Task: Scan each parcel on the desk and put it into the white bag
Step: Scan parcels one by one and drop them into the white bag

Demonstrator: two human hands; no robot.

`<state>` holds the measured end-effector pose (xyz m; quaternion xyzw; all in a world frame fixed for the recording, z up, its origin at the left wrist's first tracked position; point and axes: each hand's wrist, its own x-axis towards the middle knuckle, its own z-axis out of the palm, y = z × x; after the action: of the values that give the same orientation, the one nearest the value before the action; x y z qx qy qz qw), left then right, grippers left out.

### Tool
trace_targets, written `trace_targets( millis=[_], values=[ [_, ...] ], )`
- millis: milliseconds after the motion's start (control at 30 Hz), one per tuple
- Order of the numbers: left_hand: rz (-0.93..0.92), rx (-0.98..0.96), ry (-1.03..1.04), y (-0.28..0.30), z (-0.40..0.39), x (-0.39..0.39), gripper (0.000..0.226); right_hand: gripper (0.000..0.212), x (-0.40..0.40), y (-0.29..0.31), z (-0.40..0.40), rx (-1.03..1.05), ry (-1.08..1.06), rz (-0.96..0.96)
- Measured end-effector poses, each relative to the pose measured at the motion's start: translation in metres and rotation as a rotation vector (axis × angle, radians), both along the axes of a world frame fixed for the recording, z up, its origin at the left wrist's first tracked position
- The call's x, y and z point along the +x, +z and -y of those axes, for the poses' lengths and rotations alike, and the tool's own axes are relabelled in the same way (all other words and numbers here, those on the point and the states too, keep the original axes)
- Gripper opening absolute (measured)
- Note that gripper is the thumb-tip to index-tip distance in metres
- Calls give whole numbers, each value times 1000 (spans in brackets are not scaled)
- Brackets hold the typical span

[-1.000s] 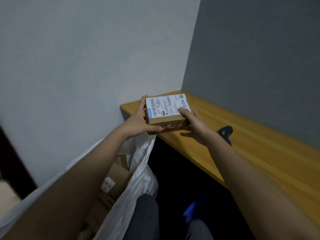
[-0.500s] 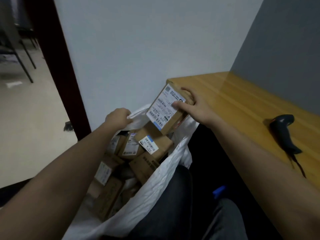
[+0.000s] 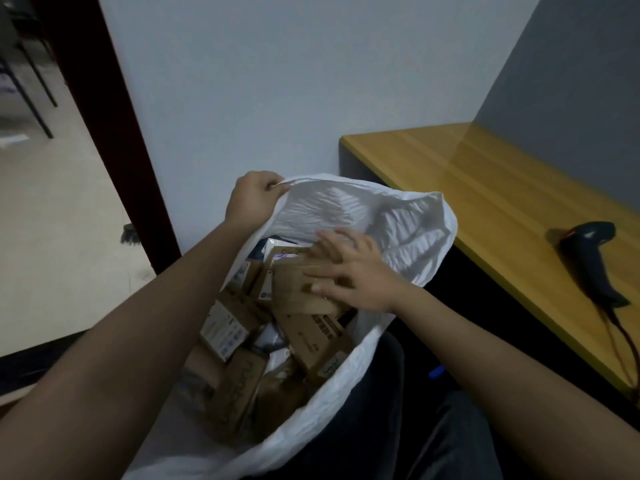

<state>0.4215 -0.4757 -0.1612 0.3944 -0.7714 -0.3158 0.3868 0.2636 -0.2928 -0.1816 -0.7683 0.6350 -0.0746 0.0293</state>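
Note:
The white bag (image 3: 408, 216) stands open on the floor between my legs and the wall, filled with several brown cardboard parcels. My left hand (image 3: 252, 199) grips the bag's far rim and holds it up. My right hand (image 3: 349, 271) lies with spread, straight fingers on top of a brown parcel (image 3: 294, 289) that rests on the pile inside the bag. The parcel's plain cardboard side faces up. The black barcode scanner (image 3: 592, 258) lies on the wooden desk (image 3: 485, 188) to the right, apart from both hands.
The desk runs along the grey wall at the right, with its near edge beside the bag. A dark door frame (image 3: 110, 133) stands at the left with pale floor beyond it. My dark trousers (image 3: 381, 427) are at the bottom.
The parcel went from the desk's corner down into the bag. My left hand let go of it and took hold of the bag's rim. My right hand followed the parcel down and opened flat on it.

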Motion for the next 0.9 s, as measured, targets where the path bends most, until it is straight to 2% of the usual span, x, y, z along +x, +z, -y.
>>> trace_targets(
  millis=[67,167,267,333,433,533,700,800,900],
  values=[
    [-13,13,2,-1,-3,-3,20,50,-11,5,1,-175,-212,23],
    [-20,23,7,-4,-5,-7,20,91,-34,7,-3,-114,-708,-106],
    [0,11,38,-6,-2,-11,21,105,-49,0,-14,-47,-904,-198],
    [7,23,71,-6,0,-14,22,104,-56,-1,-19,-41,-931,-184],
    [30,28,99,-8,-1,-21,28,99,-57,-4,-21,5,-935,24],
    [61,22,91,-12,-6,-31,33,81,-58,-9,-18,48,-880,200],
    [62,0,118,-9,-8,-42,34,46,-52,3,-2,-204,-704,490],
    [38,-11,156,3,0,-51,36,38,-46,36,20,-379,-556,481],
    [42,-25,201,25,21,-62,34,48,-69,62,52,-407,-421,283]
  ],
)
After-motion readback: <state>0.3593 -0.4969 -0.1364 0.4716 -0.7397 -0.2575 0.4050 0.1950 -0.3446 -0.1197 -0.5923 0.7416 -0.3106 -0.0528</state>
